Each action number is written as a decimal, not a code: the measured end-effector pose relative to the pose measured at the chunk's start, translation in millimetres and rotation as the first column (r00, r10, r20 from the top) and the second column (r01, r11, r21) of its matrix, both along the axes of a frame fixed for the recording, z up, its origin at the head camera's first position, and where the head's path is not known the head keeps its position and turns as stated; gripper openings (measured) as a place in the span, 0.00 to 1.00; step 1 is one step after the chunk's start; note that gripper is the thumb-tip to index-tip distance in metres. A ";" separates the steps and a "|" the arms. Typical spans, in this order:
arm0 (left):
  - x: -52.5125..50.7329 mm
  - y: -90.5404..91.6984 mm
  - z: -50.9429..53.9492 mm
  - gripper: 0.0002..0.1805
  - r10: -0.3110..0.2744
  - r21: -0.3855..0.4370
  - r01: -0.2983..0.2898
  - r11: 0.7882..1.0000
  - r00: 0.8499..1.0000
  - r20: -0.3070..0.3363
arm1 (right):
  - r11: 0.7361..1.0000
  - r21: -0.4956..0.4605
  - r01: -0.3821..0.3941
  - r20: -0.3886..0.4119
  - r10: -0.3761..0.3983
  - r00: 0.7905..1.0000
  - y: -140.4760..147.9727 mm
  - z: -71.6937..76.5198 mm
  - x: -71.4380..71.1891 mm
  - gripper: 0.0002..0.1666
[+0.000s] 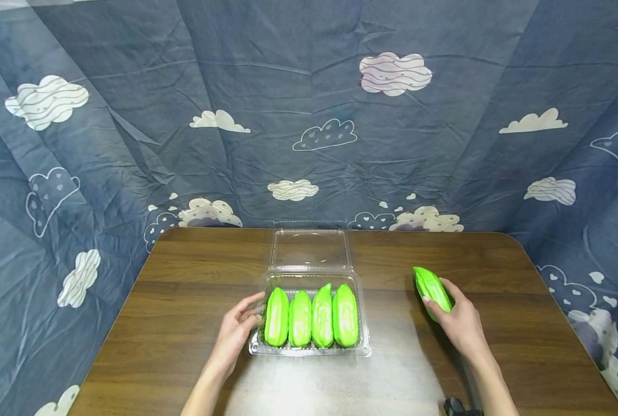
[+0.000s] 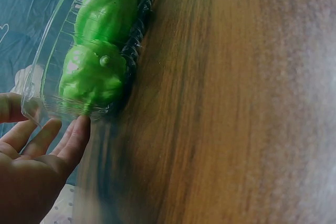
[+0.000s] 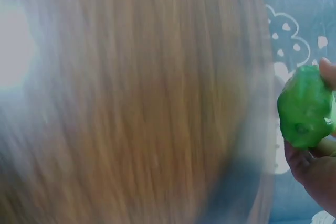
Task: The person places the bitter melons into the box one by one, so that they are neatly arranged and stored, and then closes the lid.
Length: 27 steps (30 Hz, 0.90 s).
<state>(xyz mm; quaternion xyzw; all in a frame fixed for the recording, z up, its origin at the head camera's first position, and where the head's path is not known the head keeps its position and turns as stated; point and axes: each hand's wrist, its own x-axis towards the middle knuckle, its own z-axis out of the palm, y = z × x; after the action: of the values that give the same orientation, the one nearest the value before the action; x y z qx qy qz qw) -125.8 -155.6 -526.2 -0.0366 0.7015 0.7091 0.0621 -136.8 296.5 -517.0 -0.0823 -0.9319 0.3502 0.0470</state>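
Observation:
A clear plastic clamshell box [image 1: 363, 348] lies on the table with its lid [image 1: 311, 249] folded back. Several glossy green, elongated ridged fruits [image 1: 301, 318] stand side by side in its tray; their exact kind is unclear. At the box's left end, my left hand [image 1: 233, 329] touches the wall and rim with fairly straight fingers [image 2: 76, 140]. To the right of the box, my right hand [image 1: 460, 318] grips another green ridged fruit [image 1: 432, 293] between thumb and fingers, its pointed end facing away. The right wrist view shows the blunt end of this fruit [image 3: 304, 108], with part of the hand cut off.
The brown wooden table [image 1: 184, 277] ends against a blue cloth [image 1: 267, 162] with cloud prints. A small black object [image 1: 453, 406] shows at the bottom edge beside my right forearm. Bright glare covers the front middle of the table.

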 end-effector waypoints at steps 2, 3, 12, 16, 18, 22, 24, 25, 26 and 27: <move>0.2 -0.2 -0.3 0.31 0.000 0.003 0.000 1.000 1.000 -0.001 | 1.000 -0.021 0.008 -0.005 -0.008 1.000 -6.5 2.5 2.5 0.43; 0.2 -0.1 -0.4 0.31 0.000 0.005 0.000 1.000 1.000 -0.001 | 0.999 -0.033 0.012 -0.014 -0.012 1.000 -9.6 3.4 3.5 0.42; 0.5 -0.4 1.1 0.31 0.003 0.008 -0.003 1.000 1.000 0.002 | 0.963 -0.266 -0.040 -0.013 0.038 0.999 -33.9 6.2 11.3 0.41; 0.8 -0.3 0.9 0.31 0.004 0.006 -0.004 1.000 1.000 0.006 | 0.940 -0.340 -0.033 -0.044 0.020 0.999 -43.5 6.9 12.5 0.41; 0.7 -0.2 0.7 0.31 0.005 0.005 -0.005 1.000 1.000 0.006 | 0.924 -0.381 -0.034 -0.053 0.015 0.998 -48.6 7.2 13.7 0.41; 0.2 0.0 0.1 0.31 0.001 0.008 -0.001 1.000 1.000 0.001 | 0.874 -0.485 -0.038 -0.070 0.005 0.998 -58.4 7.8 17.1 0.40; -0.1 0.1 -0.1 0.31 -0.001 0.009 0.001 1.000 1.000 -0.001 | 0.855 -0.516 -0.046 -0.079 0.006 0.997 -63.4 9.0 19.6 0.40; -0.2 0.1 -0.2 0.31 -0.002 0.010 0.002 1.000 1.000 -0.001 | 0.850 -0.524 -0.053 -0.085 0.010 0.996 -65.7 9.6 20.8 0.39; -0.3 0.1 -0.2 0.31 -0.001 0.009 0.001 1.000 1.000 -0.002 | 0.845 -0.531 -0.062 -0.092 0.015 0.996 -68.0 10.3 21.7 0.39; -0.3 0.0 -0.1 0.31 -0.001 0.008 0.001 1.000 1.000 -0.003 | 0.841 -0.537 -0.069 -0.098 0.018 0.995 -70.4 11.2 22.5 0.39</move>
<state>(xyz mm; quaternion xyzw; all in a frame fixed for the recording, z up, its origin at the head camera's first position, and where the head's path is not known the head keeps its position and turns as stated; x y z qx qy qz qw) -126.1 -155.6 -526.3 -0.0348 0.6986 0.7120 0.0614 -114.2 226.2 -505.8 -0.0553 -0.7945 0.6022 0.0556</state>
